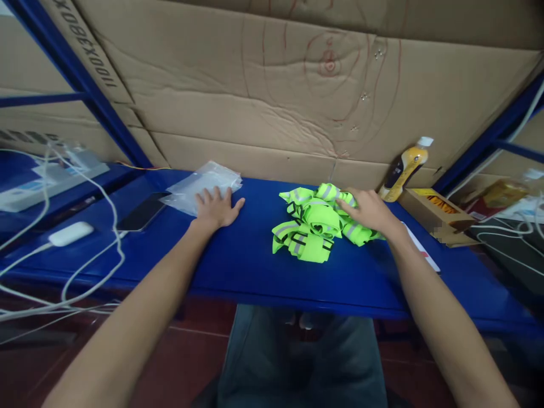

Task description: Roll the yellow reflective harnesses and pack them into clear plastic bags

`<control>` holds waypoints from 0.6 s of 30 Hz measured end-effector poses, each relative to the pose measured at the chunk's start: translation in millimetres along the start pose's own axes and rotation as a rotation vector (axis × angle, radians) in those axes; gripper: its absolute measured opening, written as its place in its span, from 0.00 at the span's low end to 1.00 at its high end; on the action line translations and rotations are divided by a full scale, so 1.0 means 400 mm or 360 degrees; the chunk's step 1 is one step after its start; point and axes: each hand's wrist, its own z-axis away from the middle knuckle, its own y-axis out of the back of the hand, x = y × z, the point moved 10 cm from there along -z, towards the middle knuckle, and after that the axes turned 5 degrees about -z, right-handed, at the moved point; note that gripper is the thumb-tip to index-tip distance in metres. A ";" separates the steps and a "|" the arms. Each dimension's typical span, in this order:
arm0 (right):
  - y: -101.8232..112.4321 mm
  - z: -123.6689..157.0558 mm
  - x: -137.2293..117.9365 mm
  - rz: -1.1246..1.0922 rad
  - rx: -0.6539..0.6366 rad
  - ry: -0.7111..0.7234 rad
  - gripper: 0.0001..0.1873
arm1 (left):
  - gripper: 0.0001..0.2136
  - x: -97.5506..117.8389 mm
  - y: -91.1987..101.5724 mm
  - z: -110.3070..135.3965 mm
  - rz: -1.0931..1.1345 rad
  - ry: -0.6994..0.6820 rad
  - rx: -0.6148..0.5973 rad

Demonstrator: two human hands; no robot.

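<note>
Cardboard sheeting [204,79] walls the back of the bench, red rings [330,63] drawn on it behind the neon pile. Below it, a glossy blue tabletop [238,266]. From my remote seat I see it all through the head camera, looking down.

My landmark: the neon pile [312,221], yellow-green fabric with grey reflective bands and black trim, loosely bunched on the tabletop (one piece near the middle looks rolled).

Right hand [369,209]: on the pile's right rear part, thumb and fingers touching the fabric. I cannot tell whether they close around it or merely rest on it; the fingers are partly hidden.

Left hand [215,209]: well left of the pile, palm down, fingers spread wide, fingertips over clear plastic bags [182,195] lying flat. It grips nothing that I can see.

Farther left of the pile, beyond the bags: a dark phone [142,212], a white device [71,233] on a cable, and a power strip [25,192].

Right of the pile: a bottle [406,170] with a white cap, leaning slightly; an open cardboard box [463,238] just beside it; a white card [419,246] partly behind the right forearm.
</note>
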 end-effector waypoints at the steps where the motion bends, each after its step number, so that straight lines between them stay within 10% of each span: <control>1: 0.003 -0.005 0.005 0.0055 0.0027 -0.0049 0.25 | 0.44 0.007 0.020 0.011 -0.0001 -0.0010 0.0095; 5: 0.060 -0.042 0.046 -0.0107 0.0259 -0.0226 0.22 | 0.38 0.111 0.166 0.060 0.0170 -0.0301 0.0663; 10: 0.216 -0.117 0.131 -0.0917 0.0786 -0.0518 0.19 | 0.24 0.313 0.366 0.039 0.1210 -0.0726 0.0823; 14: 0.273 -0.192 0.083 -0.1700 0.0735 -0.0368 0.17 | 0.23 0.488 0.491 -0.003 0.2116 -0.1010 0.0520; 18: 0.251 -0.217 0.017 -0.1764 0.0459 -0.0339 0.21 | 0.20 0.627 0.498 -0.009 0.2638 -0.1175 -0.0178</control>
